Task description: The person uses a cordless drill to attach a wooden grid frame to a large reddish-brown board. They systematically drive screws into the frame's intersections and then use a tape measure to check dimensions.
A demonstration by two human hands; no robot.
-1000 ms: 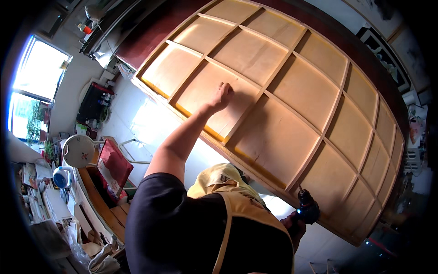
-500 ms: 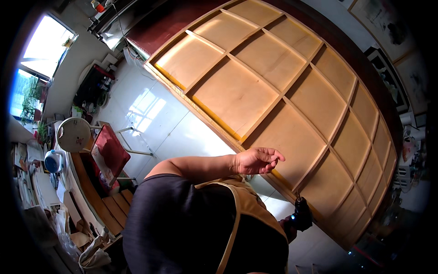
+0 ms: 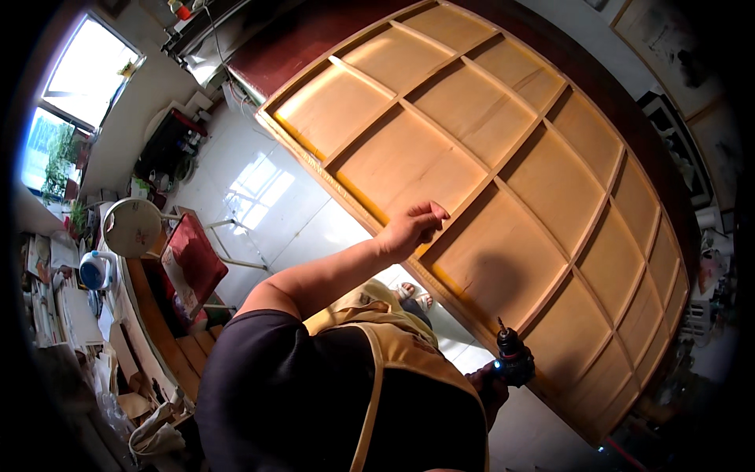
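Note:
A large wooden panel frame (image 3: 448, 161), divided by crossing slats into shallow square compartments, spreads before me. My left hand (image 3: 413, 228) is over its near edge, beside a slat. Its fingers are curled with the tips pinched together; whatever they hold, if anything, is too small to make out. Lower right, my right hand (image 3: 489, 389) grips a black cordless drill (image 3: 514, 360) with its light on. The drill's bit points up and away, close to the frame's near edge. Part of the right hand is in shadow.
Dark red surface (image 3: 291, 47) shows beneath the frame's far side. To the left stand a red-cushioned metal chair (image 3: 193, 253), a round-topped stool (image 3: 132, 228) and a cluttered bench with a blue-and-white jug (image 3: 96, 271). Pale floor tiles (image 3: 291, 224) run along the near edge.
My left hand has moved up and left along the frame's near edge, and its fingers have curled in. The drill has shifted slightly up and left, its bit now away from the slat.

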